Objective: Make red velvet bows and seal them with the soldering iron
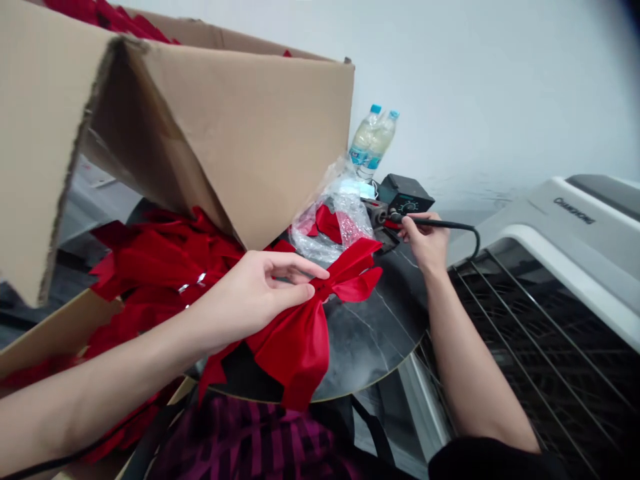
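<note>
My left hand (267, 288) pinches a red satin bow (307, 340) at its knot, holding it near the front edge of the round dark marbled table (370, 340). Two small dark dots show on the knot. Further right, my right hand (430, 241) is closed round the handle of a soldering iron (396, 219), whose tip end is at a metal holder (376, 212); the tip itself is hidden. A black cable (463, 227) runs off the handle behind my fingers. Next to the holder stands a black control box (407, 195) with a dial.
A large open cardboard box (270, 127) takes up the back left, with red fabric inside. More red bows (160, 267) are heaped left of my hand. Clear plastic wrap (315, 243), two bottles (373, 140) and a white heater (575, 227) with a wire grille surround the table.
</note>
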### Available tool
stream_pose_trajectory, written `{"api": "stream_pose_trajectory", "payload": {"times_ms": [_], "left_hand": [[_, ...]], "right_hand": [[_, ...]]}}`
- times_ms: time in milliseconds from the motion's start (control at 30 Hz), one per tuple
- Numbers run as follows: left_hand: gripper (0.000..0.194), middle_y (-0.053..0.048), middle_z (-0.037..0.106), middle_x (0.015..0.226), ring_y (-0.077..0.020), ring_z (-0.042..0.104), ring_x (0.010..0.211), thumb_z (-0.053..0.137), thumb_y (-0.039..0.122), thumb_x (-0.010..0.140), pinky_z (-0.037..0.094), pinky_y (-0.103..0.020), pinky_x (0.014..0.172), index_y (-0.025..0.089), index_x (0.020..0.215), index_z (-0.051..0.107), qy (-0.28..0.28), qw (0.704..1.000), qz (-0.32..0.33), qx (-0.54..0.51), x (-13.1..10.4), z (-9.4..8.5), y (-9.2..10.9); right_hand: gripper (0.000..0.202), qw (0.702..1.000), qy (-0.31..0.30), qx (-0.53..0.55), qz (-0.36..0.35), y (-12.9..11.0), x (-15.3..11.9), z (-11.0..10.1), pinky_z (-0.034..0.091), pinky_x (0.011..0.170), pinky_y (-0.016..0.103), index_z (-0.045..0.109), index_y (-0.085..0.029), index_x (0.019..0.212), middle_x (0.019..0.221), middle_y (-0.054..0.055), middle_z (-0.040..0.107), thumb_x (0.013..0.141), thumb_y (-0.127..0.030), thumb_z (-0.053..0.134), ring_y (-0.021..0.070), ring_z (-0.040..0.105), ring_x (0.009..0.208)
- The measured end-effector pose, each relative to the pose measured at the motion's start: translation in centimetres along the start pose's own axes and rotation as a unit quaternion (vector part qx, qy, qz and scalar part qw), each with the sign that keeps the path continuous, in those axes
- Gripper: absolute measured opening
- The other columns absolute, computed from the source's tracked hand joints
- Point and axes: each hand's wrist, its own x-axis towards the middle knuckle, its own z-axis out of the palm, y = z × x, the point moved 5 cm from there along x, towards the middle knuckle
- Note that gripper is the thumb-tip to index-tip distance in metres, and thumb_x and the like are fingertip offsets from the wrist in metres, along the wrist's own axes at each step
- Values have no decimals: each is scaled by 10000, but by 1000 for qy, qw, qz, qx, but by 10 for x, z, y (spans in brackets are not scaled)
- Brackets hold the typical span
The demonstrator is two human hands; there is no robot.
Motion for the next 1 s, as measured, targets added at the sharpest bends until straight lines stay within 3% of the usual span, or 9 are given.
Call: {"api": "stream_pose_trajectory", "payload": {"times_ms": [100,233,400,533,667,733,800,900,1000], "left_hand": [[172,-24,797,907,-155,757,761,792,242,854,566,-235,698,235,1021,833,-23,999,2,-36,-14,-6,0],[183,-31,814,976,-169,775,927,831,234,834,597,-249,854,241,1018,836,-34,997,27,-58,-32,-15,-5],[185,-36,829,937,-189,785,953,892,220,766,620,-277,918,230,945,847,-17,997,40,-63,-54,-33,-11],[145,-17,828,871,-154,788,859,906,226,764,610,-193,834,239,894,843,33,998,0,-57,-77,-70,-29],[265,-30,834,881,-172,801,791,936,344,761,616,-178,708,240,961,797,107,979,-77,-154,-114,-126,-82],[415,15,839,887,-183,802,762,988,406,671,639,-217,704,289,1007,774,169,955,-113,-214,-136,-156,-119],[448,69,852,921,-182,805,779,1014,399,613,649,-229,731,346,993,782,241,922,-126,-277,-159,-184,-156],[368,140,854,998,-139,794,776,998,401,646,632,-190,764,404,965,814,317,887,-145,-304,-189,-219,-200],[329,175,849,949,-73,753,705,994,448,645,597,-143,733,425,924,821,357,874,-175,-281,-208,-248,-232]], "right_hand": [[249,998,-44,-22,38,10,3,13,565,620,266,705,-156,1028,835,20,726,899,-340,811,145,686,691],[380,992,-76,-39,91,24,4,26,615,948,453,635,-173,1319,1316,102,663,1017,-401,671,232,688,1119],[410,987,-55,-21,151,28,2,41,605,975,474,623,-180,1348,1355,110,648,1013,-410,674,249,677,1161],[416,979,-58,-19,194,19,-11,43,604,977,477,620,-178,1353,1357,111,646,1011,-410,676,252,676,1164],[393,964,-116,-57,232,0,-42,23,614,948,453,636,-175,1324,1319,109,664,1011,-408,677,240,689,1123],[312,955,-159,-88,236,-19,-62,12,613,717,338,741,-146,1100,1059,125,746,945,-416,756,204,713,840],[301,951,-192,-117,211,-47,-84,9,486,483,282,783,-145,858,779,124,743,825,-433,864,161,616,562],[366,948,-248,-129,151,-104,-121,38,489,487,275,807,-170,917,712,90,736,791,-506,875,159,612,548],[394,928,-350,-121,46,-164,-165,109,569,593,313,794,-209,1070,850,73,786,862,-543,801,194,701,668]]}}
